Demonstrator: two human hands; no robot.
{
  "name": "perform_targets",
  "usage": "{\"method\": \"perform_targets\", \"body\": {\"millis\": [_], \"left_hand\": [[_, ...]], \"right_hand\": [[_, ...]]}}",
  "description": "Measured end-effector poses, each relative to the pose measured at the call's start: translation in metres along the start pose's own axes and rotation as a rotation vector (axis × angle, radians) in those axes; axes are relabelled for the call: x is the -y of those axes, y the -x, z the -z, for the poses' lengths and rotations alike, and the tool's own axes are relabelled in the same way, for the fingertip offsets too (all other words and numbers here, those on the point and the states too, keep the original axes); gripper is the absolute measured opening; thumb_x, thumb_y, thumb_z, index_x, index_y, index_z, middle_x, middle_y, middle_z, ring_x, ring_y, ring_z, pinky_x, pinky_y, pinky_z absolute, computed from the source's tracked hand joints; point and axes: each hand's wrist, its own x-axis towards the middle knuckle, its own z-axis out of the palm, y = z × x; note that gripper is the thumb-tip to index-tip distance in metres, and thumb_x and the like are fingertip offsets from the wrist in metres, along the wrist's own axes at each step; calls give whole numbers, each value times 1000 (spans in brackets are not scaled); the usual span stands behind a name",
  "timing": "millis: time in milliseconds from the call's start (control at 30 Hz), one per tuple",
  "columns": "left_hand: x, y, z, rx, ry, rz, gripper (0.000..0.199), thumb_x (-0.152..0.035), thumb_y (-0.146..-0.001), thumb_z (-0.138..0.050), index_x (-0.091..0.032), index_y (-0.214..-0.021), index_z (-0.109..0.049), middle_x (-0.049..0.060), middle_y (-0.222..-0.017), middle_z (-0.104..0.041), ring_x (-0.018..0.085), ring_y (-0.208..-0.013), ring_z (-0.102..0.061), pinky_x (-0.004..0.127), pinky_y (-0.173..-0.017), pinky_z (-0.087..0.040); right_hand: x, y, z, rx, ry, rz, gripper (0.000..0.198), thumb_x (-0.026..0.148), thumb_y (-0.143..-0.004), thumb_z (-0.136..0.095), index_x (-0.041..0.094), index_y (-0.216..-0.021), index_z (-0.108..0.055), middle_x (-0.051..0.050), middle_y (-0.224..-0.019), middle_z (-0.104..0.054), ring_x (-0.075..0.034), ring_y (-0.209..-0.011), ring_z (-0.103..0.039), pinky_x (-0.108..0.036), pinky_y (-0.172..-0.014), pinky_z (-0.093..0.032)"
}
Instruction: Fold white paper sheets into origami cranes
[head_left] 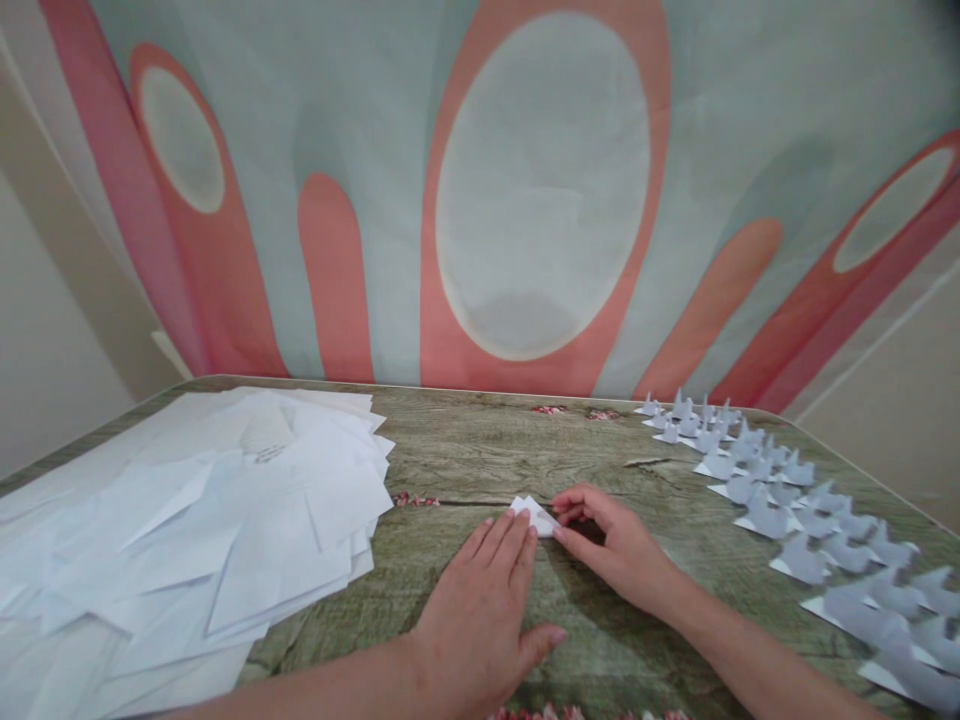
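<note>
A small folded piece of white paper (pixel 536 517) lies on the wood-patterned table in front of me, with pointed tips at its far edge. My left hand (pixel 480 605) rests flat with its fingers stretched out, the fingertips pressing on the paper's left part and hiding some of it. At the paper's right corner, my right hand (pixel 611 545) pinches the edge between thumb and curled fingers.
A broad, loose heap of white paper sheets (pixel 285 500) covers the table's left side. Several folded white paper figures (pixel 757 460) stand in rows along the right side. Behind the table (pixel 480 440) hangs a patterned backdrop (pixel 390 250).
</note>
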Motion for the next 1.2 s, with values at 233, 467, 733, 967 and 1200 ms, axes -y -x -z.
{"method": "perform_targets", "body": {"millis": [233,467,733,967,1200], "left_hand": [[3,1,-7,-5,-18,-5,70,-59,-85,-29,-10,-136,-31,13,-145,-19,28,-133,-19,41,-108,-22],[0,2,-7,-19,-56,-34,65,-54,-88,-27,-10,-135,-32,13,-145,-18,27,-133,-17,40,-108,-22],[-1,2,-7,-38,-85,-32,64,-53,-88,-28,-9,-133,-35,13,-144,-24,28,-132,-23,40,-105,-27],[-3,3,-5,-9,-83,-15,64,-52,-88,-28,-8,-133,-36,15,-142,-28,28,-130,-27,40,-104,-29],[-1,2,-3,-46,-33,-30,61,-52,-87,-31,-14,-134,-34,10,-146,-20,29,-133,-19,41,-105,-27]], "right_hand": [[-1,-1,-1,22,-46,26,13,25,-82,-53,19,-92,-59,-3,-90,-62,-15,-82,-59,-29,-77,-47],[0,-3,0,18,28,46,14,29,-84,-51,19,-86,-62,-3,-83,-63,-16,-77,-58,-28,-73,-46],[5,-5,2,42,54,72,17,27,-86,-47,21,-87,-63,-4,-86,-64,-17,-81,-58,-30,-78,-45],[5,-6,3,80,25,56,19,26,-82,-52,21,-98,-62,-4,-93,-62,-16,-79,-57,-29,-74,-46],[5,-4,12,146,2,-13,18,24,-80,-54,20,-96,-62,-2,-86,-63,-14,-75,-56,-27,-71,-46]]}}
